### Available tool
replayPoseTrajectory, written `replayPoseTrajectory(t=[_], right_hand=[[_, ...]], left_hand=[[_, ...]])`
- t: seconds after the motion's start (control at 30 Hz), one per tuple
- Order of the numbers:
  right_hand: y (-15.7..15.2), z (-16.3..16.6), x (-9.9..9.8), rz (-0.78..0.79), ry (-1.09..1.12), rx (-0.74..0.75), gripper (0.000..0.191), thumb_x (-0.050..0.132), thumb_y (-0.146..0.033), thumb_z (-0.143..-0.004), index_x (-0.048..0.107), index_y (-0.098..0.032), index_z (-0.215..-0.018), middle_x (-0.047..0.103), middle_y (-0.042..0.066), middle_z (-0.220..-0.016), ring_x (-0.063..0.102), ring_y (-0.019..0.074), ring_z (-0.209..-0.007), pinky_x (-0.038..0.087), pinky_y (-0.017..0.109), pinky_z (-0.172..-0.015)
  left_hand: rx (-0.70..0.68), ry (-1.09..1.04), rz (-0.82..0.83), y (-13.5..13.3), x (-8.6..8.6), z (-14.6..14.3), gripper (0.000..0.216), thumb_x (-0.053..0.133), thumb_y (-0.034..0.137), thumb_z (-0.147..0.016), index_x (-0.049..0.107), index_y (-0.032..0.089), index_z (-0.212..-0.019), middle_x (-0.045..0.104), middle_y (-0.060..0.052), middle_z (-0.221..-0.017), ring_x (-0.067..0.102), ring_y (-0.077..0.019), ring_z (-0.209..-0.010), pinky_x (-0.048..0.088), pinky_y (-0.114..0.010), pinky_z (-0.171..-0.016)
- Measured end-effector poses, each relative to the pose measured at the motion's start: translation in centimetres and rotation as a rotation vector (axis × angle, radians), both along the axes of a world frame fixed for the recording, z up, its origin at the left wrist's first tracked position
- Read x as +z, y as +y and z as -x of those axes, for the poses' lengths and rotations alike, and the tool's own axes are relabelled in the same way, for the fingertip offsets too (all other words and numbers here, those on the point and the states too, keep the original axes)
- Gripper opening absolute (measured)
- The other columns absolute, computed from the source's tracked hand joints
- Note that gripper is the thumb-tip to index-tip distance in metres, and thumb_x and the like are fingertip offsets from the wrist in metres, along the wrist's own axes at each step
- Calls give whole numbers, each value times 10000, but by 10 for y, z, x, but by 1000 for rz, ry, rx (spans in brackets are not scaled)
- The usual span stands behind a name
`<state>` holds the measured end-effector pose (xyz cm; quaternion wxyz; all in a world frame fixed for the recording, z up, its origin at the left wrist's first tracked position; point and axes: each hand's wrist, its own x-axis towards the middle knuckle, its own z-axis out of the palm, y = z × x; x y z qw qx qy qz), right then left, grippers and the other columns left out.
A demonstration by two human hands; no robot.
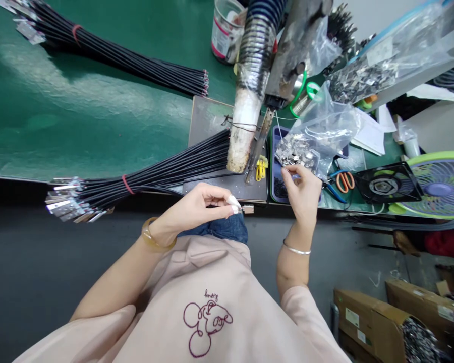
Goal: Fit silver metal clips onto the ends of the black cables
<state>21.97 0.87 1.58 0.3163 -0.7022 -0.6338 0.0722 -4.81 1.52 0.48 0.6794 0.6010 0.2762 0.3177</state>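
Observation:
My left hand (pixel 212 203), with white wraps on its fingertips, pinches the end of a black cable (pixel 166 190) in front of the board's edge. A small metal connector (pixel 248 208) sticks out past those fingertips. The cable runs back to a black cable bundle (pixel 155 171) tied with a red band. My right hand (pixel 301 189) is at the near side of a purple bin (pixel 273 166), its thumb and forefinger closed together. Whatever is between them is too small to make out. Silvery metal parts (pixel 297 151) lie in the bin just beyond its fingertips.
A white-tipped hose (pixel 243 131) and a metal bar (pixel 263 136) hang over the grey board (pixel 208 118). Yellow clips (pixel 261 169) lie beside them. Right are orange-handled scissors (pixel 344 181), a black fan (pixel 388 184) and a green fan (pixel 439 186). Another cable bundle (pixel 124 55) lies behind.

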Motion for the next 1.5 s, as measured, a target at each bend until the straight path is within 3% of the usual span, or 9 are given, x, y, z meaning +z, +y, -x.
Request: replayPoseTrajectory(t=[0.13,0.2,0.27,0.33,0.43,0.57,0.8,1.17,1.5], right_hand=[[33,-14,-4,193,-154,90,102,611,-218,-842,703,-199,-882,742,56,-870,662,212,-829,446,327,-782],[37,-14,-4,235,-160,112,82,609,-192,-815,688,-200,-835,734,44,-838,641,194,-770,431,319,-760],[33,-11,-4,220,-153,105,52,617,-200,-814,663,-202,-790,716,23,-798,572,150,-654,409,304,-713],[22,-4,-3,133,-80,41,67,627,-240,-838,636,-204,-782,698,3,-771,453,103,-541,372,285,-636],[-5,13,-3,-27,249,-52,135,630,-313,-881,591,-211,-801,726,11,-884,296,60,-459,270,260,-496],[-36,45,-9,45,597,97,157,709,-311,-846,588,-217,-808,744,10,-874,326,49,-448,278,233,-453],[-46,73,-26,67,545,101,139,643,-343,-914,662,-206,-927,658,-28,-730,370,54,-456,306,229,-465],[-46,74,-21,27,450,172,65,628,-265,-920,661,-210,-927,482,-95,-583,280,50,-452,272,224,-467],[-48,73,-15,-26,364,169,47,629,-241,-912,667,-214,-915,576,-79,-632,283,47,-442,289,234,-465]], left_hand=[[-9,244,-463,-4,14,-10,149,617,141,-884,736,138,-795,664,-17,-719,521,-110,-612,374,-240,-569],[47,403,-724,-10,14,-19,216,547,90,-894,688,129,-736,630,-25,-703,523,-129,-620,365,-264,-585],[113,525,-843,-15,7,-28,241,503,62,-885,638,138,-700,601,-20,-680,483,-127,-563,314,-274,-539],[199,510,-792,-17,-3,-34,205,512,58,-859,606,147,-700,562,5,-631,470,-117,-541,313,-260,-530],[364,366,-465,-17,-16,-38,134,563,104,-832,593,158,-712,521,43,-570,464,-88,-515,347,-216,-529],[492,271,-145,-16,-22,-39,66,616,189,-803,612,153,-749,572,28,-603,490,-80,-518,385,-198,-528],[469,239,-99,-17,-19,-40,94,637,208,-794,591,159,-728,541,25,-629,465,-76,-544,383,-193,-533],[448,255,-83,-18,-18,-40,114,631,204,-794,572,154,-710,481,38,-615,408,-68,-546,340,-194,-519],[410,207,-69,-18,-20,-37,96,643,187,-795,590,151,-723,515,29,-635,459,-74,-564,368,-191,-536]])
